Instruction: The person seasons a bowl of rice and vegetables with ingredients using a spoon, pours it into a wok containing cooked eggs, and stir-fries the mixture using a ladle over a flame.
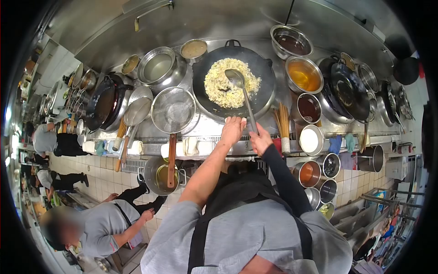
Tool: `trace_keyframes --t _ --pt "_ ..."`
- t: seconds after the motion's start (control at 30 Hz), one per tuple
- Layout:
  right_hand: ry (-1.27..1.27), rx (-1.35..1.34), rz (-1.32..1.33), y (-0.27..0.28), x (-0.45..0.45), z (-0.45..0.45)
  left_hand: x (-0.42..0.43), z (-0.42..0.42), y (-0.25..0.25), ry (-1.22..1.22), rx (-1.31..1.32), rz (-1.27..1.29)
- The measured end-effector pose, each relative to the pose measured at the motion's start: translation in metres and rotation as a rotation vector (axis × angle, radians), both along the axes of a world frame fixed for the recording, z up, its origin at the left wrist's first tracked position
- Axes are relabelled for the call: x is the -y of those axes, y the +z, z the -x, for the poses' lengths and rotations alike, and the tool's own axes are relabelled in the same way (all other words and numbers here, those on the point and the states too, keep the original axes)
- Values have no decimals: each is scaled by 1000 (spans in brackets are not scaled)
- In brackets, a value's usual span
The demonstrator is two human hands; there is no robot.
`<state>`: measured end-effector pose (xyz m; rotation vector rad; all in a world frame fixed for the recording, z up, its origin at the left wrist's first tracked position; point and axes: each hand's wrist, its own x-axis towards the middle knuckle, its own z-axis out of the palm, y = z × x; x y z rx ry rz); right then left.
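Observation:
Fried rice with yellow egg bits (223,86) lies in a large black wok (269,77) at the top centre. My right hand (261,139) is closed around the handle of a metal ladle (247,105), whose bowl rests on the rice. At the wok's near edge, my left hand (234,129) grips a pale folded cloth (243,119) against the rim; the cloth is mostly hidden by the fingers. Just right of my right hand stands a bamboo brush (284,128).
A wire strainer (173,109) with a wooden handle lies left of the wok. Bowls of amber liquid (304,75) and dark sauce (309,108) stand to the right. A pot (159,176) is below left, near a co-worker (105,223). Another wok (349,91) sits farther right.

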<state>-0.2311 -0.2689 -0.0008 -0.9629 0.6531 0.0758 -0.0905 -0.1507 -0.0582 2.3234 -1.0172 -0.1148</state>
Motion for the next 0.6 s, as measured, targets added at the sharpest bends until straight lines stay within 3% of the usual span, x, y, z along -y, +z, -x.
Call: trace_keyframes --t 0.03,0.1,0.17,0.23,0.27,0.4,0.5,0.6 --pt "-14 20 108 22 -7 12 -1 1 0 4 3 4" --pt "34 -122 -159 63 15 39 0 0 -3 3 4 4" --pt "8 -30 -528 36 44 51 0 -2 -4 3 8 11" --pt "-66 23 -583 1 47 43 -1 0 -3 -6 12 28" --pt "-34 -40 -292 16 38 40 0 -1 -4 -9 7 31" --pt "8 -86 -184 68 49 57 0 -1 -2 -8 -17 9" --pt "-57 33 -664 -11 92 29 -4 1 -3 -19 -15 0" --pt "-64 -89 -123 40 67 28 -3 -3 -2 -17 -16 8"
